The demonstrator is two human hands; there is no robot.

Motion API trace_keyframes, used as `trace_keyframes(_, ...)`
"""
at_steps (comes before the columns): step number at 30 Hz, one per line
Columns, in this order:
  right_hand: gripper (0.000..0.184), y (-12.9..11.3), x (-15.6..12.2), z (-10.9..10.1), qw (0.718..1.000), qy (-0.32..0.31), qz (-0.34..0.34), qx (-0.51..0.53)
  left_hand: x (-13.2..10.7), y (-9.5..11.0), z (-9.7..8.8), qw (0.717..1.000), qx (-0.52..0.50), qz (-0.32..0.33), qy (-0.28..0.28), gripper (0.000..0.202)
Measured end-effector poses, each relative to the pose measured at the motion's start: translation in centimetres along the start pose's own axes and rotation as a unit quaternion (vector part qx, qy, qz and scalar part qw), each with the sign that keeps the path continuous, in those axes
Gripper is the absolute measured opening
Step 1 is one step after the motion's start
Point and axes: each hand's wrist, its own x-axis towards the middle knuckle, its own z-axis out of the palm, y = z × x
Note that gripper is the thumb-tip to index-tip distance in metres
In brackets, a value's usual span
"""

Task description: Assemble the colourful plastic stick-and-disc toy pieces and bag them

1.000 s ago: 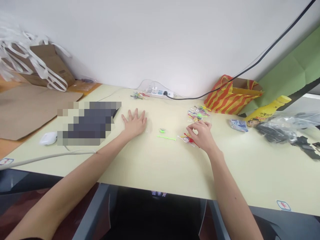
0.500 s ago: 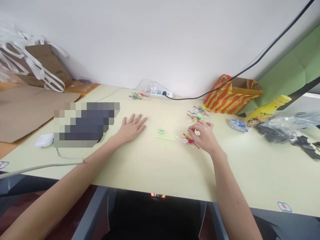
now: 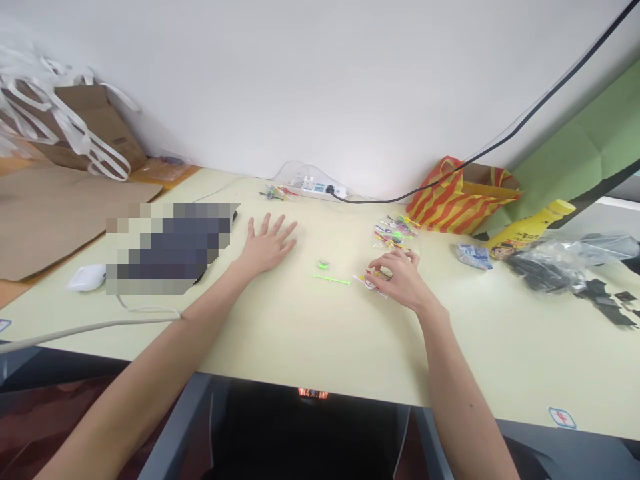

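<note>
My left hand [image 3: 267, 243] lies flat on the pale yellow table [image 3: 310, 333], fingers spread, holding nothing. A little to its right are a small green round piece [image 3: 323, 264] and a thin green stick [image 3: 332, 279]. My right hand [image 3: 397, 277] rests with curled fingers over a small red and white toy piece [image 3: 367, 280], fingertips touching it; whether it grips it is hidden. Behind that hand lies a pile of small colourful plastic toy pieces [image 3: 395, 230].
A blurred dark object [image 3: 170, 247] and a white mouse [image 3: 86, 277] sit left. A power strip [image 3: 317, 188] is by the wall. A striped bag [image 3: 457, 197], a yellow bottle [image 3: 530, 230], a small blue packet [image 3: 473, 255] and black parts in plastic [image 3: 565, 263] stand right.
My right hand has dropped lower over the red and white toy piece, covering more of it. My left hand stayed flat with only a slight shift.
</note>
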Motion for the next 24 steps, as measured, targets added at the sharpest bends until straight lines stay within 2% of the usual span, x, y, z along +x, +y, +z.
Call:
trace_keyframes(2,0.026,-0.2,-0.1,0.0,1.000,-0.017,-0.016,-0.001,-0.3,1.0,-0.9,0.998,-0.010,0.008,0.064,0.057)
trace_keyframes(4,0.026,-0.2,-0.2,0.1,0.999,-0.035,-0.031,-0.010,-0.4,2.4,-2.0,0.994,-0.038,0.036,0.097,0.050)
trace_keyframes(8,0.019,-0.3,-0.3,0.2,0.997,-0.063,-0.039,-0.032,-0.2,5.6,-3.4,0.969,-0.113,0.185,0.116,0.035)
trace_keyframes(12,0.017,-0.4,-0.2,0.4,0.996,-0.075,-0.027,-0.031,-0.2,7.8,-2.6,0.939,-0.172,0.270,0.125,0.028)
trace_keyframes(15,0.019,-0.3,0.0,0.5,0.997,-0.076,-0.022,-0.022,-0.9,7.8,-1.5,0.930,-0.182,0.305,0.091,0.024)
trace_keyframes(19,0.017,0.0,0.2,0.7,0.997,-0.067,-0.018,-0.016,-2.0,6.7,-0.8,0.925,-0.185,0.330,0.035,0.028)
trace_keyframes(24,0.021,-0.2,0.3,0.9,0.998,-0.053,-0.025,0.015,-2.1,6.6,-0.6,0.922,-0.193,0.335,0.021,0.021)
